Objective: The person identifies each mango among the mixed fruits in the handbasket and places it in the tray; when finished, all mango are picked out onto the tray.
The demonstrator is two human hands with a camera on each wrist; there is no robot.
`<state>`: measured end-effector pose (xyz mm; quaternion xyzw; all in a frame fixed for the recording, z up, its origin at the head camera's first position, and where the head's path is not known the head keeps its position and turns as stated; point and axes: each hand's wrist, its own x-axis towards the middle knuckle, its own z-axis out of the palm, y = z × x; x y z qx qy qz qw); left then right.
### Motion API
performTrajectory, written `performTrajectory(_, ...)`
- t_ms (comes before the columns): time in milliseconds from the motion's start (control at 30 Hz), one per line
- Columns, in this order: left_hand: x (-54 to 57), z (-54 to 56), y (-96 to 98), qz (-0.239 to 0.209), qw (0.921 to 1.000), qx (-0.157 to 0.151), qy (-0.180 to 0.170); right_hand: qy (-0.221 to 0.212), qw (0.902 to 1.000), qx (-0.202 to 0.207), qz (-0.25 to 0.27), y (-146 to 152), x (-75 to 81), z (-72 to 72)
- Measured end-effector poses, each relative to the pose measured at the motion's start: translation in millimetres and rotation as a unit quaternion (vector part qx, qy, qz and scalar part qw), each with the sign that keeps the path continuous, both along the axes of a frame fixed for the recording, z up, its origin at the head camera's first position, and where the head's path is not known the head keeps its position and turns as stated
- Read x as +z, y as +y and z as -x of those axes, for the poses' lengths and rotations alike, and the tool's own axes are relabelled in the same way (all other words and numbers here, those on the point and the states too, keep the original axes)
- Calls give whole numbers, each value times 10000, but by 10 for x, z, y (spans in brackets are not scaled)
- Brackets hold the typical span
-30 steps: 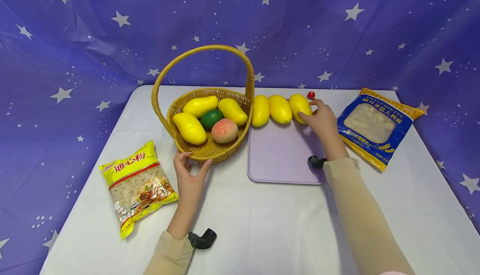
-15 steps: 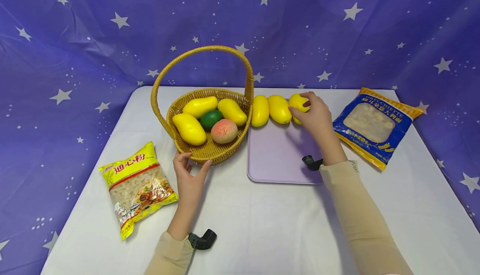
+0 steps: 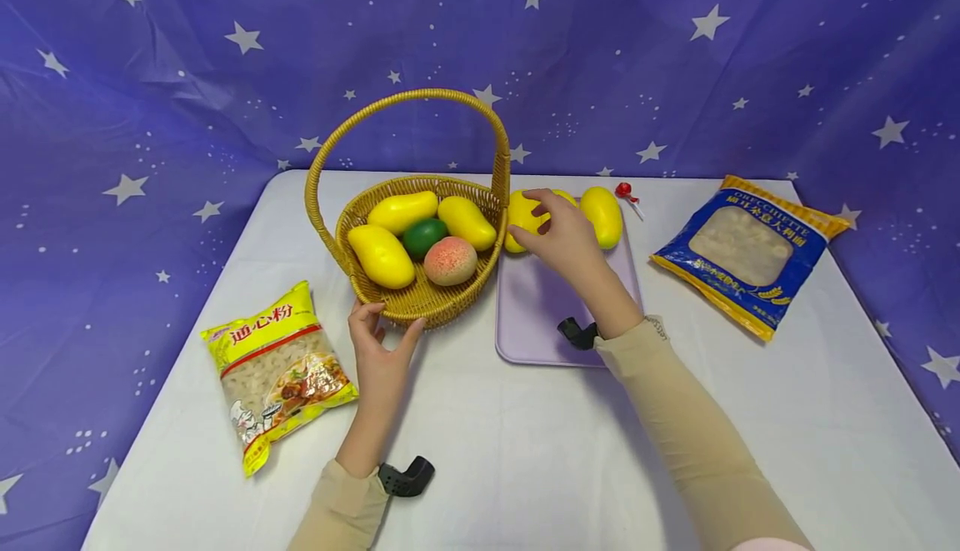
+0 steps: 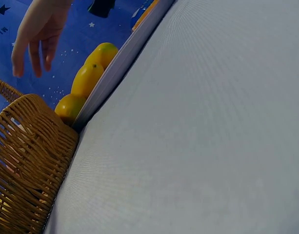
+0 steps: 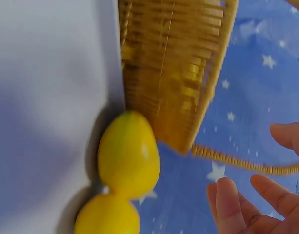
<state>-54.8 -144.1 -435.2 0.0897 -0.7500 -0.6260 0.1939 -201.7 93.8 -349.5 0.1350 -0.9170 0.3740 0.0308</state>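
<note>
Plainly enough, three smooth yellow mango-shaped fruits point(image 3: 602, 217) lie in a row along the far edge of a flat pale-purple tray point(image 3: 547, 309), right of centre in the head view, the leftmost just beside a golden woven wicker basket point(image 3: 442, 313). Above that row hangs the right hand point(image 3: 564, 238), its fingers loosely bent and parted, holding nothing; the left wrist view shows it apart from the fruits. The left hand point(image 3: 381, 359) is at the basket's near rim, thumb and forefinger spread wide and apparently touching it rather than clasping. Inside the basket rest more yellow fruits point(image 3: 401, 213), a dark-green oval one point(image 3: 424, 239) and a pinkish peach-like one point(image 3: 451, 262). The yellow fruits look like moulded imitations, so probably light and stiff, hard to bruise, but glossy enough to slip or roll; a thumb and fingers across the thick middle should suit best. White cloth point(image 3: 480, 459) covers the table, a yellow pasta bag point(image 3: 288, 376) at lower left, a blue one point(image 3: 738, 242) at right, a red lollipop point(image 3: 624, 191) by the tray's far corner. Behind, creased violet-blue fabric point(image 3: 600, 76) printed with white stars fills the upper frame.
</note>
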Motion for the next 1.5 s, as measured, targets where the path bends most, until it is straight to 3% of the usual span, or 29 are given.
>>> performTrajectory(133,-181,64,-44,-18,10000,46,33,-11,9995,239,-194,-193,-9,46)
performTrajectory(333,-250,77,-43,83,9997,88,189,13,9978,402,-529,-404,-51,167)
performTrajectory(633,-222,59,-45,133,9998,127,125,-33,9918,426,-1205,-650,-89,323)
performTrajectory(900,-225,48,-47,165,9997,113,120,-109,9756,465,-2141,-851,-157,430)
performTrajectory(1100,-222,52,-53,160,9998,92,62,-222,9706,392,-2365,-913,-182,477)
performTrajectory(1333,106,-41,22,119,9999,-8,13,-375,9693,458,-2388,-961,-192,526)
performTrajectory(1367,106,-44,24,119,9999,-10,12,-432,9689,449,-2396,-966,-196,532)
performTrajectory(1500,-62,10,-21,131,9999,42,29,-480,9690,424,-2384,-975,-210,545)
